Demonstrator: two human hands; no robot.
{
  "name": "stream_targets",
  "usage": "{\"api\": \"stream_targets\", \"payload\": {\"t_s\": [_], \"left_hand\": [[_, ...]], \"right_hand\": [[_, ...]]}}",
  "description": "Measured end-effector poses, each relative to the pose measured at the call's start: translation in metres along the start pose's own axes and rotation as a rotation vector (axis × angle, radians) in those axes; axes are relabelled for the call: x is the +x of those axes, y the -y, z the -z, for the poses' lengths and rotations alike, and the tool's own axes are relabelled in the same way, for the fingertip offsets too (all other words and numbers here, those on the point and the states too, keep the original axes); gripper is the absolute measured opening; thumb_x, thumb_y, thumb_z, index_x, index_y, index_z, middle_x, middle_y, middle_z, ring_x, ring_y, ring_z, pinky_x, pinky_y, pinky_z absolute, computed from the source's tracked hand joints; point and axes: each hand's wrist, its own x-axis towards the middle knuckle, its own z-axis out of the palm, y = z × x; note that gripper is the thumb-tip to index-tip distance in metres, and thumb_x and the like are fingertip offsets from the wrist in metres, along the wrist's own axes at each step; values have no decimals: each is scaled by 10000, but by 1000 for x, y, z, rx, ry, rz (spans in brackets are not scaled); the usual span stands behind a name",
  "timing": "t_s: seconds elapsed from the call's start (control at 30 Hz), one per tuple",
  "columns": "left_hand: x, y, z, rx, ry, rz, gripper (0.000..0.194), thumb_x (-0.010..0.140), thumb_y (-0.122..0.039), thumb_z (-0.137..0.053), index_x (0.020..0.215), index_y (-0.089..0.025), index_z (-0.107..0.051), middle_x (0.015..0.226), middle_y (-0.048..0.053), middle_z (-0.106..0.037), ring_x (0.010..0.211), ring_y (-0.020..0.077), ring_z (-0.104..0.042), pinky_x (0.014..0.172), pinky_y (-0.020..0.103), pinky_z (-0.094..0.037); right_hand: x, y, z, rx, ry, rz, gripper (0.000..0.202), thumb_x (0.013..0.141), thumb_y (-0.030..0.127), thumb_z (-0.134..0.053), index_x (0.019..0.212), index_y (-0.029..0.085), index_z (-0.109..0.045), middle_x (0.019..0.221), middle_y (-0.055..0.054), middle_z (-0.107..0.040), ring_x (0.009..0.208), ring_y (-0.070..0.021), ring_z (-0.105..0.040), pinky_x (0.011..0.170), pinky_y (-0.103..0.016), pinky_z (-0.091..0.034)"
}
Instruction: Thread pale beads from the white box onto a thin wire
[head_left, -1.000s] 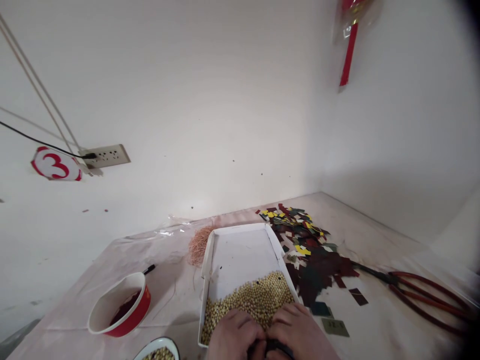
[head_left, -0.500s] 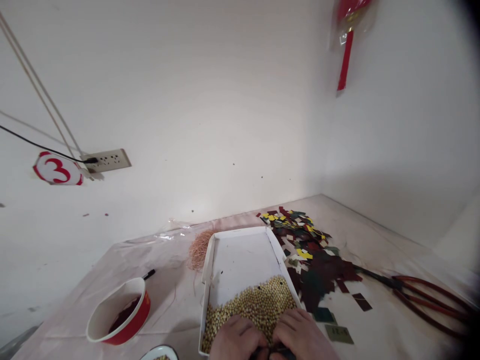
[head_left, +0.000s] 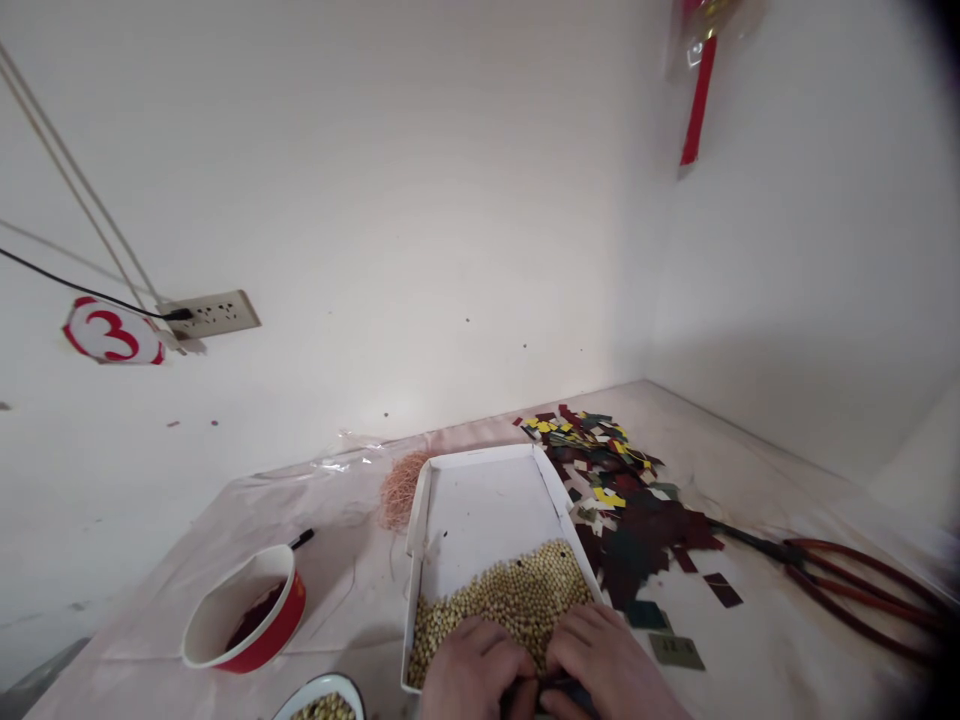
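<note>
My left hand [head_left: 480, 668] and my right hand [head_left: 600, 662] are side by side at the near end of a shallow white box lid [head_left: 480, 490]. Pale yellow beans [head_left: 517, 600], soybean-like, are heaped in the lid's near half. The fingers of both hands are curled in toward each other, closed around something small and dark [head_left: 556, 692]. What it is remains mostly hidden behind the fingers and the lower picture edge. A white bowl [head_left: 324, 690] with similar beans stands to the left of my left hand, cut off by the frame.
On the left are a red paper bowl [head_left: 262, 640] with dark red contents and a black pen [head_left: 301, 538]. Pink thread [head_left: 403, 490] lies against the lid. Coloured fabric scraps [head_left: 637, 530] and large scissors [head_left: 795, 560] lie right, near a green tag [head_left: 676, 651]. Walls enclose the back.
The view has shifted slightly, showing more of the white bowl. Both hands stay together over the near end of the lid, with only small finger movement.
</note>
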Motion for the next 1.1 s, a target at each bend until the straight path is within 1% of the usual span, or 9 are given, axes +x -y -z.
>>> {"api": "stream_targets", "payload": {"t_s": [0.13,0.27,0.43,0.57,0.63,0.73,0.87,1.0,1.1], "left_hand": [[4,-16,10,-20,47,111,172,636,-53,-579,701,-211,-565,656,-28,-599,637,124,-530,578,252,-322],[6,-27,19,-12,103,227,100,714,-125,-623,701,-219,-589,681,-25,-609,691,137,-536,623,267,-336],[10,-29,24,-16,158,209,56,753,-166,-614,717,-209,-613,693,-11,-620,691,139,-538,627,269,-351],[11,-30,28,-25,182,194,43,779,-183,-607,745,-208,-617,732,-16,-638,716,137,-548,658,268,-374],[12,-31,29,-27,199,197,44,793,-187,-595,763,-208,-618,741,-18,-638,733,137,-549,670,265,-379],[12,-31,29,-39,220,192,48,801,-195,-583,775,-201,-623,755,-9,-636,742,137,-549,679,263,-385],[11,-30,28,-41,224,180,86,833,-226,-553,791,-200,-623,757,-8,-630,757,138,-544,696,266,-388],[11,-29,26,-52,218,189,99,840,-241,-545,812,-193,-626,782,-4,-638,770,141,-550,715,272,-392],[11,-28,25,-44,219,185,104,842,-246,-543,805,-192,-624,765,-7,-631,763,140,-551,707,270,-394]], "right_hand": [[-3,11,9,49,8,-69,91,724,249,-663,750,211,-585,807,10,-602,818,-180,-522,734,-317,-315],[-6,16,17,51,6,-65,54,781,272,-620,769,222,-605,819,2,-590,842,-188,-509,745,-335,-313],[-8,15,19,24,-4,-20,55,783,265,-620,779,213,-602,800,-12,-590,835,-195,-508,749,-342,-329],[-8,12,19,9,-13,8,120,857,228,-509,778,204,-596,788,-20,-591,803,-183,-515,742,-340,-340],[-9,11,19,30,-9,8,136,857,180,-479,792,207,-596,796,-18,-597,808,-175,-519,746,-335,-343],[-9,8,21,84,2,13,128,809,141,-496,818,215,-600,815,-10,-606,821,-170,-528,752,-330,-347],[-9,6,25,135,11,-4,122,810,146,-490,808,220,-587,808,-2,-607,823,-167,-532,751,-326,-355],[-9,8,26,185,-39,-34,73,814,153,-518,817,210,-564,813,-3,-608,809,-163,-532,729,-312,-367],[-10,11,24,209,-63,4,49,818,171,-544,791,208,-560,788,-1,-602,802,-163,-529,728,-308,-374]]}}
